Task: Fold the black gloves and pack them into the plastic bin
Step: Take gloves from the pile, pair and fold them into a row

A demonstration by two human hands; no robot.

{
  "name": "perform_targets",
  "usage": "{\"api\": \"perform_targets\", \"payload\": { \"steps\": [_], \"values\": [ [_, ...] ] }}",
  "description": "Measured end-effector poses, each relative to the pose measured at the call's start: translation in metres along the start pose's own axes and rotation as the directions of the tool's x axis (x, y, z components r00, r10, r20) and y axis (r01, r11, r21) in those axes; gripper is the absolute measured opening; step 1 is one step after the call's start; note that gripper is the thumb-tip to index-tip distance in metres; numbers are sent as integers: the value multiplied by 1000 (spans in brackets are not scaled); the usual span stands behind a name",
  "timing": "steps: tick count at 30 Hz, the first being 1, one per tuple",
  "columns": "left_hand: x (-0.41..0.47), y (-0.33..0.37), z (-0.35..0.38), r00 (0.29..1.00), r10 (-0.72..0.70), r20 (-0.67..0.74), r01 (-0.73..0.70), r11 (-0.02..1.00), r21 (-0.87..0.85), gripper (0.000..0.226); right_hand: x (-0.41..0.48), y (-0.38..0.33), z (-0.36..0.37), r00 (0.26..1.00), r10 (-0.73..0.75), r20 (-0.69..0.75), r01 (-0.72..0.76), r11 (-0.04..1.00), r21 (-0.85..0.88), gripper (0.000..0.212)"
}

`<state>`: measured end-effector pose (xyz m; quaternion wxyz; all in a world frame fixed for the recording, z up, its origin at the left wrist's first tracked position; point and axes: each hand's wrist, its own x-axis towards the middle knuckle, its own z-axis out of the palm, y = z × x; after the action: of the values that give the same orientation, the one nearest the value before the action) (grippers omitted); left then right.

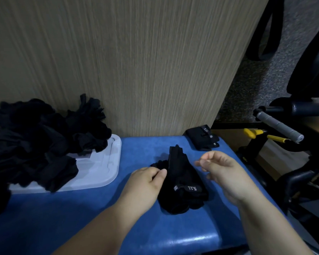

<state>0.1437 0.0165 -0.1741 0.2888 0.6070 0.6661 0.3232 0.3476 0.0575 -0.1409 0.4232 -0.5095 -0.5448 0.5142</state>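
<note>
Black cloth is pinched at its left edge by the left hand [147, 183], thumb and fingertips closed on the glove [182, 183] that lies on the blue bench [140, 229]. The glove runs from a narrow, raised end at the far side to a wider bunched end near the person, where a small strap with white "5.11" lettering faces up. The right hand [223, 172] hovers just right of the glove, fingers loosely curled and apart, holding nothing and not touching the cloth as far as can be seen; its fingertips are blurred.

Beyond the right hand, at the far right corner of the bench, a folded glove [203, 138] lies flat, well apart from the one being worked, with a small label showing. To the left, a heap of gloves [39, 142] spills over a white plastic lid [103, 166] resting on the bench; whether a bin sits under it cannot be told. A wood-grain panel [127, 61] stands upright behind the bench. Right of the bench are a grey-wrapped handle [278, 128] and yellow-handled pliers [265, 135] among dark metal frames.
</note>
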Motion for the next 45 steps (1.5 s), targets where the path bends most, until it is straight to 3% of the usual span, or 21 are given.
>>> {"api": "perform_targets", "payload": {
  "steps": [3, 6, 11, 18, 23, 25, 29, 33, 41, 45],
  "values": [
    [0, 0, 1, 1000, -6, -12, 7, 999, 32, 33, 4, 14, -6, 995, 52, -91, -80, 936, -344, 14],
    [2, 0, 4, 999, -22, -33, 24, 999, 35, 40, 2, 20, -1, 991, 130, -39, -134, 885, -446, 23],
    [5, 4, 7, 996, -49, -79, 51, 998, 24, 46, -2, 19, 13, 997, 37, 68, -13, 945, -328, 28],
    [9, 0, 9, 988, -83, -127, 76, 995, -64, 18, 2, 25, 21, 987, -92, 131, 112, 982, -155, 41],
    [9, 4, 9, 979, -179, -97, 129, 915, -383, 7, 4, 24, 20, 989, -127, 81, 127, 992, 6, 34],
    [8, 6, 7, 974, -209, -84, 153, 888, -433, 14, 4, 23, 19, 992, -120, 51, 117, 992, 51, 31],
    [2, 4, 9, 991, -92, -102, 75, 984, -163, 31, 6, 26, 18, 997, -60, 46, 59, 998, 38, 28],
    [-3, 2, 14, 994, 17, -106, -14, 999, 35, 43, 8, 32, 18, 1000, -2, 31, 5, 996, -87, 29],
    [-3, 5, 9, 999, 26, -30, -27, 1000, -11, 68, 9, 36, 23, 995, -34, -99, 40, 998, 54, 5],
    [-4, 3, 6, 1000, 24, -17, -24, 1000, -5, 76, 10, 34, 30, 974, -149, -170, 153, 988, 13, 27]
  ]
}}
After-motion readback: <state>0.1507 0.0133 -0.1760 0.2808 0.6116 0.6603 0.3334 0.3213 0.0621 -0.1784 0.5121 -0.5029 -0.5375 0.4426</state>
